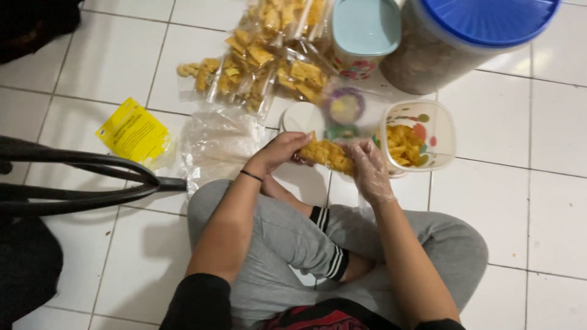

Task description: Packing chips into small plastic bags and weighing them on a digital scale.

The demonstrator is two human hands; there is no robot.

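Observation:
I sit cross-legged on a white tiled floor. My left hand (282,150), bare with a thin black band on the wrist, grips the left end of a small clear bag of yellow chips (328,154). My right hand (369,165), in a thin clear plastic glove, holds the bag's right end. Just right of my hands stands an open clear tub (441,128) with a coloured pattern, partly filled with the same chips.
Several filled chip bags (269,58) lie in a pile ahead. A pale blue lidded container (365,30) and a large jar with a blue lid (483,21) stand at the back right. Empty clear bags (214,143) and a yellow packet (133,131) lie left, by a black chair frame (85,177).

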